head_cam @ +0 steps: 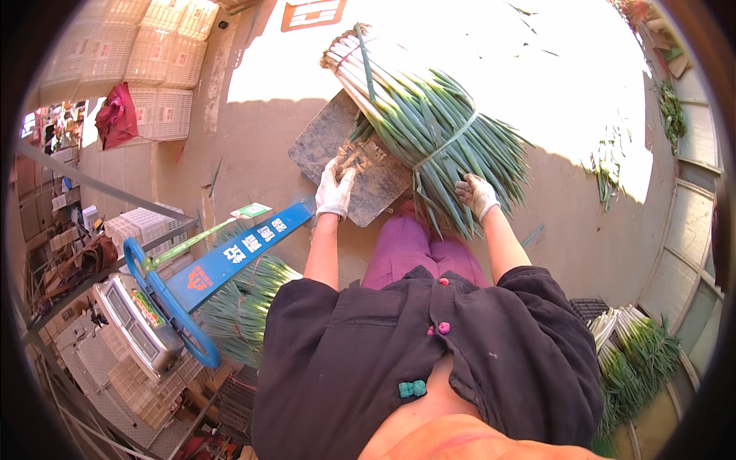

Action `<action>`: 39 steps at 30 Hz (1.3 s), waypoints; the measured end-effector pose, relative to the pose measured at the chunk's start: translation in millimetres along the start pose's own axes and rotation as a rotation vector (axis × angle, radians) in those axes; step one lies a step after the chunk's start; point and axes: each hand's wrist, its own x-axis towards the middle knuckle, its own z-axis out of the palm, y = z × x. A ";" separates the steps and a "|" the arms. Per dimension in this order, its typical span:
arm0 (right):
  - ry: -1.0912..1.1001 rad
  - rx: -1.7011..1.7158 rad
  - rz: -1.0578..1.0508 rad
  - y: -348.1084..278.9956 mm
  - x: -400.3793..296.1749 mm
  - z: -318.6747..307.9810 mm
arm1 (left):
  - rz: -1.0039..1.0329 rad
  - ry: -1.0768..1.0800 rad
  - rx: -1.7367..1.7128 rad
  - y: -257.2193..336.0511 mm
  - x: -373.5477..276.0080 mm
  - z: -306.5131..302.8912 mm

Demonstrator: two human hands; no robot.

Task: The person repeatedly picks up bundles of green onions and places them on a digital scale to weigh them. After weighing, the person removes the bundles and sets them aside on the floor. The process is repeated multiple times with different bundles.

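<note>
A large bundle of green onions [437, 126] lies across the dark metal platform of a floor scale [322, 144], its white root ends tilted to the upper left. A pale green tie wraps its leafy part, and a reddish band circles the stalks near the roots. My left hand [336, 187], in a whitish glove, is over the platform's near left part with fingers apart and nothing in it. Against or just above the leaves at the bundle's near right side is my gloved right hand [476, 194], fingers spread; whether it touches them is unclear.
The scale's blue column [241, 253] and display head [138, 325] rise at the left, beside more bundled onions [253, 305]. White plastic crates [164, 54] are stacked at the upper left. Further onion bundles [632, 351] lie at the lower right. Loose leaves [606, 172] litter the floor.
</note>
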 end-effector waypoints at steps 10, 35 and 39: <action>0.064 0.085 0.049 -23.7 77.0 22.0 | -0.259 0.052 0.261 -17.1 206.6 117.4; 0.134 0.405 0.028 -22.0 162.0 49.6 | -0.185 0.595 -0.696 -182.4 430.2 27.5; 0.127 0.519 0.063 -22.1 160.3 40.8 | 0.059 0.160 0.589 -67.0 441.6 100.8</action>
